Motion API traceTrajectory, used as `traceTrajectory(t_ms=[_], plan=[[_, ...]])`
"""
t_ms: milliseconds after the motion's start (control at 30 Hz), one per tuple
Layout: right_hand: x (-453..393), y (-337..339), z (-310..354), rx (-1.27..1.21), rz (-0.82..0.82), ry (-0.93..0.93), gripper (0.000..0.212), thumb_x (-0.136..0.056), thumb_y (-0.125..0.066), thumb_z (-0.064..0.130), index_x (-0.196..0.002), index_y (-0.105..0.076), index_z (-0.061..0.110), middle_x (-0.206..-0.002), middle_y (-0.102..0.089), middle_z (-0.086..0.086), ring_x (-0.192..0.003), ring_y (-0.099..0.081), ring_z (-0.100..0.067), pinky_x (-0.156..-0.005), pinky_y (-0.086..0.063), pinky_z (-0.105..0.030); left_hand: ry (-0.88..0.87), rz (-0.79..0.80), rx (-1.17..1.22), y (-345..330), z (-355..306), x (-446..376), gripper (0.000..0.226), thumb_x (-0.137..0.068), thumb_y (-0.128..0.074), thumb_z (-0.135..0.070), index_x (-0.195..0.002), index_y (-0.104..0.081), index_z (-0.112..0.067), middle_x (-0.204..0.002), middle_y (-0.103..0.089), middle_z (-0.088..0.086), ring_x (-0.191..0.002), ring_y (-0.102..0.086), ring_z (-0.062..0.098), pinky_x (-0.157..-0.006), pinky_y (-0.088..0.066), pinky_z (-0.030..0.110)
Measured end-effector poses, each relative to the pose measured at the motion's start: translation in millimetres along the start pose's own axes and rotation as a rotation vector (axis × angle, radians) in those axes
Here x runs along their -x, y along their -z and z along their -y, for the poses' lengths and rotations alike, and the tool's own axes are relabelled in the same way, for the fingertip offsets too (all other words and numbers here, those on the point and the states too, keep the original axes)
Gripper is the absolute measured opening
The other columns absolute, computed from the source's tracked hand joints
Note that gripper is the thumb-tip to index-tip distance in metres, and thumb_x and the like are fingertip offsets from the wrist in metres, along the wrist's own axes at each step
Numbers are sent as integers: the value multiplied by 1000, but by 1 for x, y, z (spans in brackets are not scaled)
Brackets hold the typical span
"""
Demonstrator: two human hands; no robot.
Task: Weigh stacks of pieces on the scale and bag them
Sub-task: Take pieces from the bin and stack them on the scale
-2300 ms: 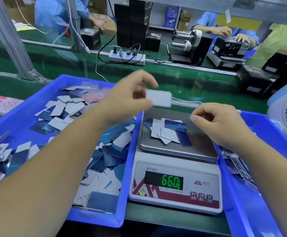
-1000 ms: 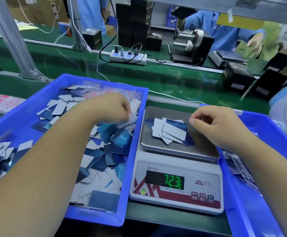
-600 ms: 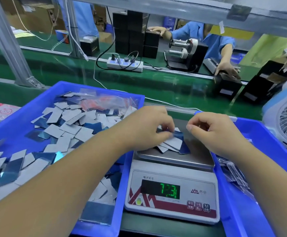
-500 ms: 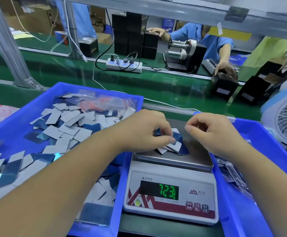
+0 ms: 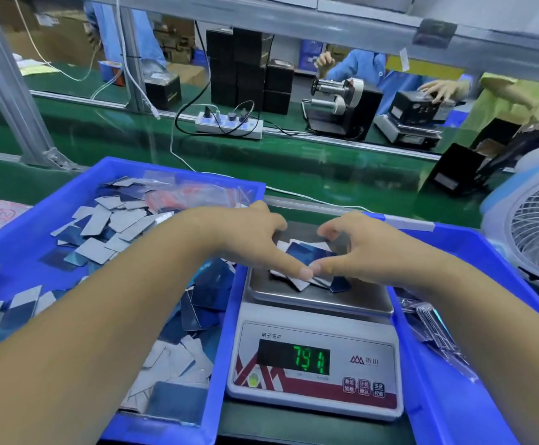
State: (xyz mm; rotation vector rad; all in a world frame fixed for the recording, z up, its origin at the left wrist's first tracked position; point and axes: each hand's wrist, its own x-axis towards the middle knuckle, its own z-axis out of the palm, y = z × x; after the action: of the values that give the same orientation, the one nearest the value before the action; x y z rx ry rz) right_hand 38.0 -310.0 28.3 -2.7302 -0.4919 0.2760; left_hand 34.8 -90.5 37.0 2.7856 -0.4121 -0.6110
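A loose pile of small blue and grey rectangular pieces (image 5: 310,253) lies on the steel pan of the white digital scale (image 5: 322,301). Its green display (image 5: 310,360) reads about 79.1. My left hand (image 5: 245,239) and my right hand (image 5: 371,252) sit on the pan on either side of the pile. Thumb and fingers of each hand curve round it, and the fingertips meet at the pile's near edge. The hands hide part of the pile.
A blue tray (image 5: 178,170) of several loose pieces stands left of the scale. Another blue tray (image 5: 454,234) on the right holds clear bags (image 5: 432,319). A white fan (image 5: 538,229) stands far right. Behind runs a green conveyor belt (image 5: 326,168) with a power strip (image 5: 229,125).
My left hand added a piece, reached into the left tray, then returned to the pan. Both hands now close round the pile. The reading rose from 66.0 to 72.3 to about 79.1.
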Motion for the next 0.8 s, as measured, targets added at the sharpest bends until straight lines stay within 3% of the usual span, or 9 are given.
traceTrajectory(t_ms=[67,167,267,333,433,533,700,800], plan=[[-4,2,3,12,32,-6,67,-66,-76,66,-121,-60,32,-109,-57,16,-100,-56,-1,-79,-45,-17,-10,5,-62,-2,-5,-2,90,-56,-64,-89,-125,-46,-34,-119,-39,-8,-107,-53,18,-94,-48,40],[-9,3,7,-39,58,-40,60,-63,-83,59,-113,-62,34,-100,-59,24,-92,-54,10,-70,-40,-11,-5,-23,-60,-2,-10,-2,89,-57,-77,-77,-128,-45,-33,-117,-48,-10,-100,-57,16,-87,-52,37],[-13,2,9,-80,74,-85,61,-57,-87,57,-108,-60,37,-94,-58,23,-89,-55,8,-66,-40,-14,11,-26,-83,4,-14,-2,86,-57,-82,-71,-124,-50,-27,-101,-54,-16,-85,-55,5,-66,-46,28],[-14,3,10,-106,89,-126,56,-55,-88,57,-99,-61,37,-91,-59,18,-83,-58,0,-64,-42,-19,41,-11,-107,8,-18,-3,82,-55,-83,-71,-118,-55,-25,-100,-58,-13,-83,-56,6,-59,-42,29],[-15,6,10,-146,122,-162,48,-52,-89,55,-85,-69,26,-70,-62,15,-68,-58,-11,-60,-43,-26,48,-2,-90,11,-20,-7,66,-56,-84,-68,-102,-63,-25,-96,-64,-10,-84,-60,12,-60,-41,29],[-14,5,9,-185,117,-150,41,-55,-88,52,-74,-69,21,-55,-53,14,-60,-49,-12,-58,-36,-28,13,-15,-8,7,-20,-7,50,-60,-85,-62,-87,-66,-25,-82,-64,-10,-77,-60,15,-63,-42,30],[-2,0,4,-318,46,-93,39,-55,-85,47,-81,-66,25,-67,-63,10,-59,-55,-6,-62,-41,-29,-87,-53,85,-2,-16,-5,38,-74,-82,-51,-89,-53,-32,-91,-59,-16,-86,-58,9,-68,-43,30],[5,-5,3,-453,19,-16,31,-65,-84,35,-91,-67,33,-86,-72,12,-78,-68,-7,-75,-53,-32,-178,-154,134,-8,-16,-6,35,-81,-78,-38,-80,-42,-36,-87,-53,-18,-78,-52,1,-60,-37,28]])
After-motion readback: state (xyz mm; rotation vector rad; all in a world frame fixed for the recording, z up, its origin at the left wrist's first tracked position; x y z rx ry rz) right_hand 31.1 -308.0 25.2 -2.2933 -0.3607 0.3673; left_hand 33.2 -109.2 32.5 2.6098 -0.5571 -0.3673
